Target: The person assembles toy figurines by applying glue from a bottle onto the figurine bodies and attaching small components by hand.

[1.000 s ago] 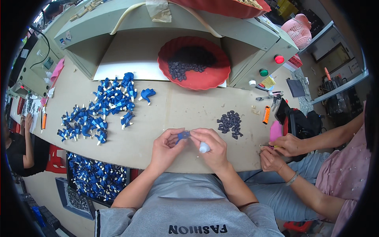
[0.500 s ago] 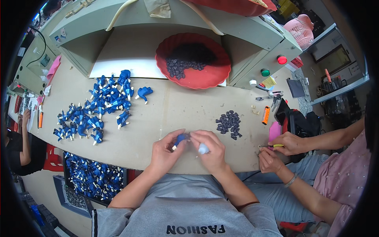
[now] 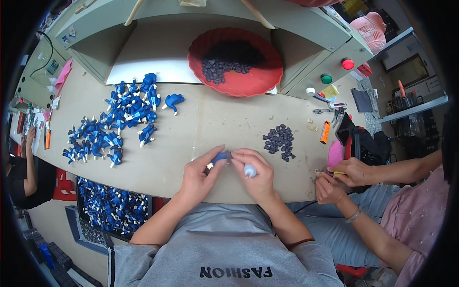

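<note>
Blue figure (image 3: 220,158) is pinched btw thumb & fingers of L hand (image 3: 197,174), above near edge of table (image 3: 167,138). Pale bottle (image 3: 249,170) is gripped in R hand (image 3: 261,178), w/ small dark pc (image 3: 228,155) pinched at its fingertips, by figure's end; contact can't be told. Dark pcs (image 3: 278,142) are heaped at 2 o'clock, blue pcs (image 3: 138,115) w/ cream ends strewn at 10, red dish (image 3: 244,86) w/ more dark pcs set at 12. Black tray (image 3: 150,206) is filled w/ blue pcs at 8.
</note>
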Available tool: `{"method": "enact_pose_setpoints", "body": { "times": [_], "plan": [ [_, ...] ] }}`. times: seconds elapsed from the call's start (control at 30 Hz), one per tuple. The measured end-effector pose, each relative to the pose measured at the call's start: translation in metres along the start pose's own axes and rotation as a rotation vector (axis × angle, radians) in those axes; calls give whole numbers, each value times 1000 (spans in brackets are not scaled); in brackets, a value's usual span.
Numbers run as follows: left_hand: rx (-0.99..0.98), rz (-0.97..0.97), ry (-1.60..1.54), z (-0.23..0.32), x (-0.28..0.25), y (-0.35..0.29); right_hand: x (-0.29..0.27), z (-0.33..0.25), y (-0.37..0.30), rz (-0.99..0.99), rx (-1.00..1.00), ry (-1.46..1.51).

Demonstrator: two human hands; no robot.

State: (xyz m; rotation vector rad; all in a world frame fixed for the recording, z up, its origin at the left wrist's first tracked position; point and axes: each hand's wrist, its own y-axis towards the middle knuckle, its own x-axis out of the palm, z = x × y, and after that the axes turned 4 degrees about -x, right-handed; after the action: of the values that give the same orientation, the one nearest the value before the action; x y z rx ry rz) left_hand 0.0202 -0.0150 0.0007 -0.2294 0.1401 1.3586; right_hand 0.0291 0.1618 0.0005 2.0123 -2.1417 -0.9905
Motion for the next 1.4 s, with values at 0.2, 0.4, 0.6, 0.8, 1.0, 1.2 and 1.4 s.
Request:
{"method": "enact_pose_setpoints", "body": {
  "times": [0.2, 0.4, 0.6, 0.8, 1.0, 1.2, 1.4],
  "plan": [
    [117, 74, 11, -11, 4, 1, -7, -2, 5, -76, 87, 38],
    [95, 59, -1, -10, 2, 0, -5, 0, 5, -97, -66, -97],
    [2, -8, 83, 0, 2, 4, -3, 2, 2, -128, -17, -124],
    [-20, 37, 59, 5, 4, 7, 0, 7, 2, -149, -27, -95],
    [-101, 83, -76, 0, 11, 6, -6, 7, 0, -112, 68, 60],
    [-22, 51, 21, -1, 9, 2, -5, 8, -1, -100, 19, 23],
    [78, 43, 106, 0, 5, 9, -2, 10, 2, -91, -12, -46]
  ]
}}
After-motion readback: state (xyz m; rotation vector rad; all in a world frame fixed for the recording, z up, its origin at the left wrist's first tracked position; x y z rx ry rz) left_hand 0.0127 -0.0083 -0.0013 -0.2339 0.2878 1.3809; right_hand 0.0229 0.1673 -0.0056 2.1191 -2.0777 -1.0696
